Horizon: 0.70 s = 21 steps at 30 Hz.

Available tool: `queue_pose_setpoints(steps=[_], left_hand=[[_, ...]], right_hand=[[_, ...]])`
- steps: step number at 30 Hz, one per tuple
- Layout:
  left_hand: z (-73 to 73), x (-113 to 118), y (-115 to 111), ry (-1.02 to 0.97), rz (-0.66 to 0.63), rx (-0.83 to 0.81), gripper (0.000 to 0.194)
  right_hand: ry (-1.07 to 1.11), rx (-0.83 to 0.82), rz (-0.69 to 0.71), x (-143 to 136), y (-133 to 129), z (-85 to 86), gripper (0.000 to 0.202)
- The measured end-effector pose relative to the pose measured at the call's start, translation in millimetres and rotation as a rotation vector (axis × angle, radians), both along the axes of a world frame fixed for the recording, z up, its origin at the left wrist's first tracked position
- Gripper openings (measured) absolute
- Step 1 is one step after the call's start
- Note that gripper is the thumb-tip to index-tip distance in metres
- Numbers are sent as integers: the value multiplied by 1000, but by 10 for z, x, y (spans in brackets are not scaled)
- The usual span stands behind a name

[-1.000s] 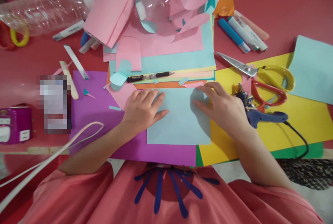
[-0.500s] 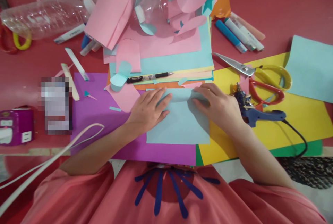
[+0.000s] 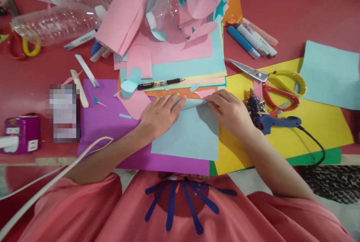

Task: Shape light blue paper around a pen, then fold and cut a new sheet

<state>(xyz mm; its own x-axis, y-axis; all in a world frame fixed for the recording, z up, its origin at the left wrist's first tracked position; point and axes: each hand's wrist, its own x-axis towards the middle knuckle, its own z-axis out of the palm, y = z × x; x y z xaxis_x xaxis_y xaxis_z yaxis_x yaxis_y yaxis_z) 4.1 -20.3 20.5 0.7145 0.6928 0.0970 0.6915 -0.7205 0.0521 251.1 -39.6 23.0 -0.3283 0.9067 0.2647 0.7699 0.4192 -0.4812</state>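
Observation:
A light blue sheet of paper lies in front of me on purple paper, its far edge raised and curled over. My left hand rests at the far left part of the sheet, its fingers on the curled edge. At the far right corner, my right hand pinches the same edge between thumb and fingers. Just right of my right hand lies a blue glue gun on yellow paper. A black pen lies beyond both hands.
Scissors lie open on the right, near markers. Clear plastic bottles and a rolled pink paper are at the back left. A phone and a purple power adapter sit left; a white cable crosses there.
The sheet's far edge has lifted and curled toward me under my fingers, and the sheet has turned slightly. My right hand now pinches the edge. The view has shifted a little.

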Motion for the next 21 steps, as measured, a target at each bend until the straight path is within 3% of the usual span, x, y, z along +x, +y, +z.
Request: queue_pose_setpoints(steps=[4,7,12,15,19,21], left_hand=[[125,66,76,104,0,-25,43],[194,98,101,141,-4,-107,54],[198,116,59,135,-28,-107,49],[192,126,20,108,1,-93,47],[204,142,-23,164,38,-89,55],[220,148,-31,186,58,-105,62]], right_hand=[[114,29,-59,7,-21,126,20],[150,47,-118,37,-30,210,18],[155,12,-102,230,-6,370,13],[-2,-5,-321,600,13,487,16],[-430,-229,-589,1298,8,457,35],[-551,-344,-549,1558,1,359,46]])
